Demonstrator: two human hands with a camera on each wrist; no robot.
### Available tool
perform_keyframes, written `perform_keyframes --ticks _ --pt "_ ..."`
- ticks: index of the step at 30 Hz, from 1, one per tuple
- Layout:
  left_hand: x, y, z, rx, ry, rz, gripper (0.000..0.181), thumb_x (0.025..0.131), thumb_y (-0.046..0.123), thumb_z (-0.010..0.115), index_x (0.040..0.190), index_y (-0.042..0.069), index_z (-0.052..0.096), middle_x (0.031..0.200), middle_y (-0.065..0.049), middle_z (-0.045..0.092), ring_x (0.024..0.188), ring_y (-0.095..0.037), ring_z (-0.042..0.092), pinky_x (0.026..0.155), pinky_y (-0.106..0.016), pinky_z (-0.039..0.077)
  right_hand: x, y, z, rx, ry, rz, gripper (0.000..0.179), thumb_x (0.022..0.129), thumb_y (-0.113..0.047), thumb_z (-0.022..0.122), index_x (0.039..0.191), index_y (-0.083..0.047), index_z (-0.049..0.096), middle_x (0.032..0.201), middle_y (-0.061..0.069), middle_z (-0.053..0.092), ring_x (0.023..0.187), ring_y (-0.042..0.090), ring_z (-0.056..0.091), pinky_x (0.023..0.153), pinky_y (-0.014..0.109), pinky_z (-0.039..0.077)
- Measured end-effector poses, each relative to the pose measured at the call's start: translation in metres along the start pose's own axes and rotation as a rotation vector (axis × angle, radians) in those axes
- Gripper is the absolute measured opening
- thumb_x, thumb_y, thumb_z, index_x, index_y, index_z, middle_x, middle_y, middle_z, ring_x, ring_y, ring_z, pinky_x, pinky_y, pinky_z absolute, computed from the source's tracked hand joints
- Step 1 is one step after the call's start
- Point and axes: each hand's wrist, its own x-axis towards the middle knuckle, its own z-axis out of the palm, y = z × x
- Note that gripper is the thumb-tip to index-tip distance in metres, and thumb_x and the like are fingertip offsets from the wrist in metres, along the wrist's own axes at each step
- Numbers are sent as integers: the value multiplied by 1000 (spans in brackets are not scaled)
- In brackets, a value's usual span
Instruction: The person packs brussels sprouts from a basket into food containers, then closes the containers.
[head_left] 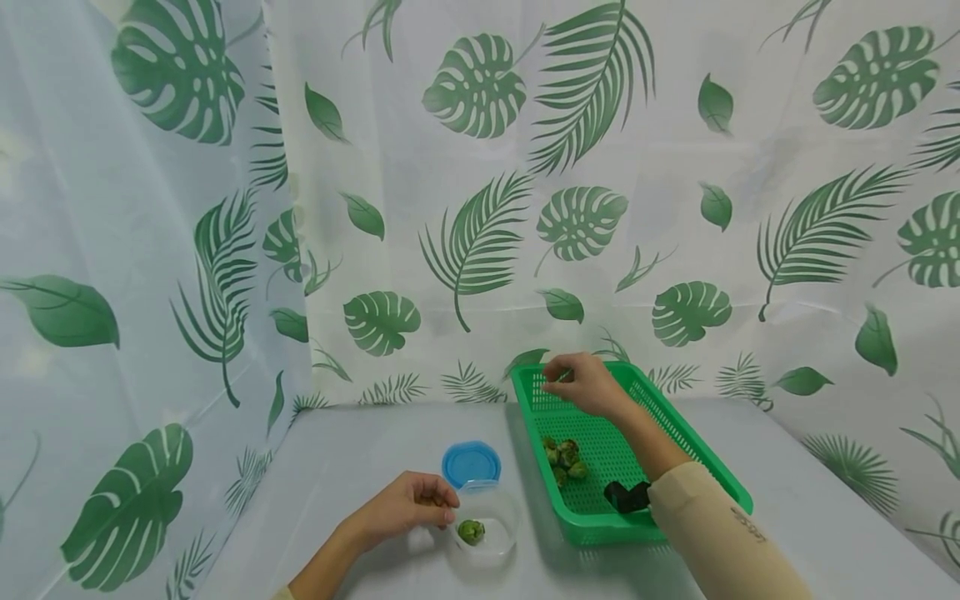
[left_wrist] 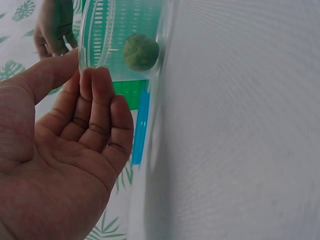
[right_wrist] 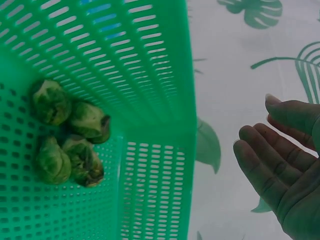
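Note:
My left hand [head_left: 417,505] pinches the near left rim of a small clear plastic container [head_left: 504,542] between thumb and fingertips. Inside it lies one Brussels sprout [head_left: 471,532], also visible through the wall in the left wrist view. Above the far part of a green plastic basket [head_left: 558,512] hovers my right hand [head_left: 587,385], its fingers loosely bent with nothing between them. Several Brussels sprouts [right_wrist: 70,132] sit clustered on the basket's floor along its left side, apart from the right hand.
A blue lid [head_left: 471,464] lies on the grey table [head_left: 375,442] just behind the container. A black object [head_left: 626,497] of unclear kind is at the basket's near end, partly covered by the right forearm. Leaf-printed sheets [head_left: 480,150] hang behind and at the sides.

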Motion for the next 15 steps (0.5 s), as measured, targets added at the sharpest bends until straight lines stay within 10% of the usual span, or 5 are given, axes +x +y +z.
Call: perform_keyframes --ticks 15 --pt "2 -5 -3 12 -6 8 33 96 9 73 118 -14 64 97 -2 71 86 -10 66 81 -26 58 5 20 7 3 -80 6 24 97 -7 72 120 1 71 120 23 70 105 35 70 83 41 61"
